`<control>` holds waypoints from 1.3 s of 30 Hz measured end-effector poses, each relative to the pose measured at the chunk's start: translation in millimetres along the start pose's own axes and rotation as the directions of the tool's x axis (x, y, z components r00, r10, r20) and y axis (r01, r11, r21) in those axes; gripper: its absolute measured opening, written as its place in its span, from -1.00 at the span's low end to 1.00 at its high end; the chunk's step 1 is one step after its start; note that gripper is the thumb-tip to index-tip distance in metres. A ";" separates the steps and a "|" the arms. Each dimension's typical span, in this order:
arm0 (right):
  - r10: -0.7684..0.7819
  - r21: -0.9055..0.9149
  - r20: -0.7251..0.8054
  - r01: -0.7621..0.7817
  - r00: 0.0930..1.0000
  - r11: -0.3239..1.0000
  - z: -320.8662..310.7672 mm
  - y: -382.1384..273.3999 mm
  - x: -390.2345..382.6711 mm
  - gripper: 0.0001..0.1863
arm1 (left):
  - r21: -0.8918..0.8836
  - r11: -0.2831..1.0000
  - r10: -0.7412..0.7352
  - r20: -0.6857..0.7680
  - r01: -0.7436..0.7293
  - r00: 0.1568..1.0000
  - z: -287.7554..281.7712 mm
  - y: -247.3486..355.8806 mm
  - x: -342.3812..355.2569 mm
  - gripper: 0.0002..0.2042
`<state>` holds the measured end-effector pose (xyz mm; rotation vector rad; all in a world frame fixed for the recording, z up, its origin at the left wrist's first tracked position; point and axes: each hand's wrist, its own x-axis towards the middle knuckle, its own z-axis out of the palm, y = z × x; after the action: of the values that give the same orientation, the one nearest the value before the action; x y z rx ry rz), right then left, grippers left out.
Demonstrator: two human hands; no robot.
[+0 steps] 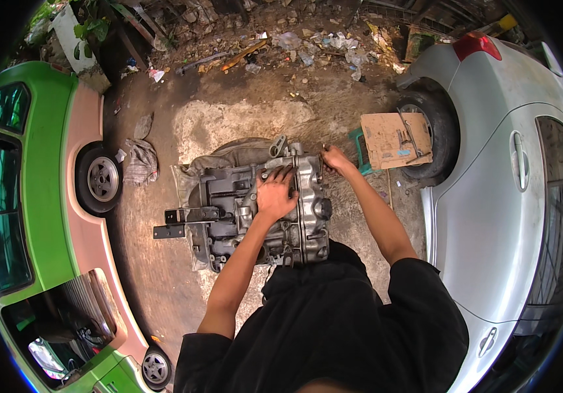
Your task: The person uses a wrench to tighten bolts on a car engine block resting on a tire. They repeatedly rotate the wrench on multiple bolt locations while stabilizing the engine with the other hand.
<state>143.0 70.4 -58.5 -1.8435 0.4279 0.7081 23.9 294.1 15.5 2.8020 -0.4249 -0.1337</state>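
Grey engine (241, 200): bracket (196, 215) points left; end cover (310, 219) lies lengthwise fore-and-aft.

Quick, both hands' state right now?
Left hand: open, resting on the metal casing.
Right hand: fingers curled; whether it's holding anything cannot be told.

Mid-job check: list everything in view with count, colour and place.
engine: 1, grey, centre
bracket ends: 2, black, engine's left
cloth: 1 or more, grey-brown, under engine
vehicle: 1, green and pink, left
car: 1, silver, right
stool: 1, green, under cardboard
cardboard: 1, brown, on stool
tools: several, dark, on cardboard
sack: 1, pale, right of vehicle
litter: many, mixed, top
leaves: several, green, upper left
shirt: 1, black, bottom
left hand: 1, bare, on engine
right hand: 1, bare, at engine's right edge
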 end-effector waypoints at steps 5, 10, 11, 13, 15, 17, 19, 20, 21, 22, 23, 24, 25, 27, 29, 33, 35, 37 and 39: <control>0.035 -0.068 -0.031 -0.037 0.999 0.997 4.6 3.3 6.1 -0.61 | 0.004 1.000 -0.021 0.046 0.021 0.999 -1.2 1.1 0.8 -0.40; -0.262 -0.407 -0.097 0.201 0.960 0.891 10.7 -17.2 -16.7 -0.68 | 0.009 1.000 -0.026 -0.010 0.026 1.000 0.1 1.3 0.8 -0.39; -0.336 -0.502 -0.082 0.253 0.938 0.827 10.5 -24.3 -27.1 -0.69 | 0.011 1.000 -0.022 -0.009 0.022 1.000 -0.2 1.1 0.6 -0.39; -0.470 -0.592 -0.085 0.335 0.878 0.733 15.0 -33.2 -54.8 -0.71 | 0.009 1.000 -0.030 0.045 0.029 0.999 -0.9 1.3 1.1 -0.40; -0.617 -0.593 -0.134 0.436 0.775 0.677 25.8 -28.7 -89.1 -0.70 | -0.002 0.999 -0.032 0.042 0.032 0.999 -1.0 1.4 0.6 -0.41; -0.564 -0.527 -0.143 0.420 0.813 0.739 31.9 -15.9 -117.7 -0.70 | 0.001 1.000 -0.027 0.032 0.027 0.999 -0.6 0.8 0.7 -0.42; -0.581 -0.469 -0.141 0.463 0.801 0.752 38.4 7.1 -140.8 -0.69 | 0.019 1.000 -0.018 0.021 0.018 1.000 1.0 -0.2 0.4 -0.42; -0.612 -0.447 -0.138 0.502 0.779 0.740 42.2 20.2 -149.9 -0.68 | 0.018 1.000 -0.021 -0.002 0.021 1.000 2.0 -0.5 0.3 -0.42; -0.624 -0.412 -0.137 0.528 0.770 0.742 44.5 33.4 -156.5 -0.67 | 0.018 1.000 -0.024 -0.021 0.024 0.999 3.3 -0.5 0.3 -0.41; -0.651 -0.424 -0.142 0.548 0.746 0.721 45.7 46.8 -162.7 -0.67 | 0.015 0.999 -0.029 -0.026 0.029 0.999 4.7 0.0 0.3 -0.41; -0.662 -0.421 -0.147 0.558 0.735 0.714 46.8 59.1 -167.8 -0.66 | 0.009 1.000 -0.028 -0.030 0.029 0.999 5.9 0.5 0.3 -0.41; -0.673 -0.418 -0.152 0.570 0.724 0.707 47.3 67.9 -168.2 -0.65 | 0.002 0.999 -0.033 -0.021 0.033 0.999 6.5 0.2 0.3 -0.41; -0.669 -0.411 -0.176 0.564 0.722 0.717 47.3 73.2 -165.3 -0.67 | -0.002 0.999 -0.041 -0.013 0.041 0.999 6.5 -0.3 0.4 -0.42; -0.656 -0.392 -0.225 0.549 0.721 0.738 47.5 81.0 -162.7 -0.72 | 0.010 0.999 -0.035 -0.033 0.035 0.999 6.5 -0.4 -0.3 -0.42; -0.672 -0.364 -0.227 0.579 0.705 0.730 40.2 83.2 -161.5 -0.78 | -0.005 1.000 -0.029 -0.038 0.028 0.999 6.0 -0.3 0.4 -0.41; -0.685 -0.337 -0.210 0.605 0.698 0.721 32.9 75.8 -164.0 -0.86 | -0.017 1.000 -0.018 -0.054 0.017 0.998 4.3 -0.1 -0.2 -0.42; -0.661 -0.191 -0.281 0.634 0.696 0.749 32.7 69.8 -164.5 -0.83 | 0.005 1.000 -0.009 -0.029 0.009 1.000 3.9 0.3 -0.7 -0.44; -0.619 -0.149 -0.356 0.612 0.700 0.777 29.0 61.7 -157.1 -0.77 | 0.005 1.000 -0.008 -0.032 0.008 0.999 3.7 0.5 -0.5 -0.44; -0.570 -0.209 -0.436 0.538 0.697 0.817 21.4 51.2 -139.0 -0.68 | 0.009 1.000 -0.007 -0.026 0.008 1.000 3.5 0.0 -0.7 -0.44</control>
<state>1.4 66.0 -10.3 -2.0617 0.1311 -0.1735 22.8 293.4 12.3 2.8110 -0.4098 -0.0979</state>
